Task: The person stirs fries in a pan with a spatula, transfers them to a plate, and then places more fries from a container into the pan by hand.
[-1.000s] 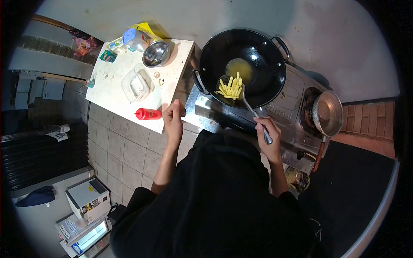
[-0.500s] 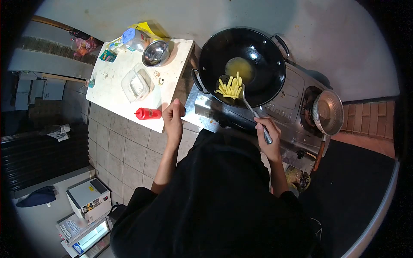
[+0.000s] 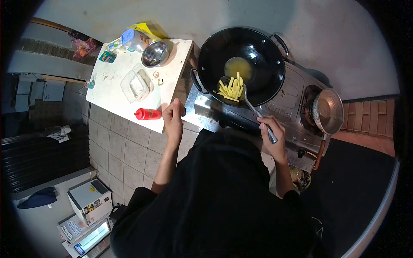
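Note:
My right hand (image 3: 272, 136) grips the metal handle of a skimmer (image 3: 251, 105), whose head is mostly covered by pale yellow cut fries (image 3: 232, 89). The loaded head sits inside the near-left part of a large black wok (image 3: 269, 71), close to its rim. A small pool of yellowish oil (image 3: 239, 68) lies at the wok's bottom, just beyond the fries. My left hand (image 3: 173, 114) is closed in a fist beside the white table's edge, apart from the wok. Nearest to it is a red squeeze bottle (image 3: 148, 114) lying on its side.
The wok rests on a gas stove (image 3: 279, 112); a hammered pan (image 3: 329, 112) with a wooden handle occupies the right burner. On the white table (image 3: 114, 94) are a clear plastic container (image 3: 136, 86), a steel bowl (image 3: 155, 54) and a blue-lidded jar (image 3: 134, 39).
My right hand has shifted slightly to the right with the skimmer, and the fries on its head have settled a little. My left hand has stayed still.

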Tool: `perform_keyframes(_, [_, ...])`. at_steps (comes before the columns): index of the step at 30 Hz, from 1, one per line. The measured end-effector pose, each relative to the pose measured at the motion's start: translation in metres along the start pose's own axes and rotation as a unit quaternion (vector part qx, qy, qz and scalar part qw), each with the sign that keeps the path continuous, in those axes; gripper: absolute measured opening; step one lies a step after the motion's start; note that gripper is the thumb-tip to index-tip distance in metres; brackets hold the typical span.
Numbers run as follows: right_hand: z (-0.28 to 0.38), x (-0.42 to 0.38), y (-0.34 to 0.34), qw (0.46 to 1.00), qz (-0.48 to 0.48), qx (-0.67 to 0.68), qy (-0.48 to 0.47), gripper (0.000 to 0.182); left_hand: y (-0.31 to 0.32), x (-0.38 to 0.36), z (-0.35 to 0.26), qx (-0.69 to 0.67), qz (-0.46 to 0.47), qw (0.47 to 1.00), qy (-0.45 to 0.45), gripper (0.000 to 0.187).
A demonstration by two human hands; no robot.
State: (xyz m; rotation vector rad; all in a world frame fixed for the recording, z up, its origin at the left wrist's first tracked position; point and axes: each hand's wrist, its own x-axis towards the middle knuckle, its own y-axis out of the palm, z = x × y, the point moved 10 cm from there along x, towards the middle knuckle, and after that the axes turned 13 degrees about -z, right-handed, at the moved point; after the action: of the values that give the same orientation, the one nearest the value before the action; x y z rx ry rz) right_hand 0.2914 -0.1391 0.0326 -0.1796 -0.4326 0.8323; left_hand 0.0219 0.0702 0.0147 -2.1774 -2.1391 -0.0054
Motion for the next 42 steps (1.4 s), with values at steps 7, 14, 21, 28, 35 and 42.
perform_keyframes(7, [0.005,0.002,0.0,1.0,0.005,-0.009,-0.009,0.016,-0.001,0.001,0.004,-0.006,0.001,1.0,-0.004,0.051])
perform_keyframes(14, [0.004,0.002,-0.002,1.0,0.005,-0.006,0.002,0.016,0.002,0.001,0.003,-0.008,0.001,1.0,-0.003,0.05])
perform_keyframes(21, [0.007,0.006,-0.012,1.0,0.01,-0.003,0.001,0.015,0.006,0.004,0.001,-0.008,0.01,1.0,0.0,0.049])
perform_keyframes(28, [0.001,0.009,-0.019,0.999,0.037,-0.032,0.012,0.017,0.012,0.004,0.0,-0.005,0.013,1.0,0.0,0.049])
perform_keyframes(35, [-0.003,0.01,-0.016,0.998,0.045,-0.031,-0.038,0.019,-0.002,-0.003,0.025,-0.023,-0.009,0.998,-0.059,0.048])
perform_keyframes(42, [-0.011,0.015,-0.014,0.997,0.074,-0.007,-0.005,0.02,-0.023,-0.015,0.062,-0.025,-0.061,0.991,-0.115,0.047])
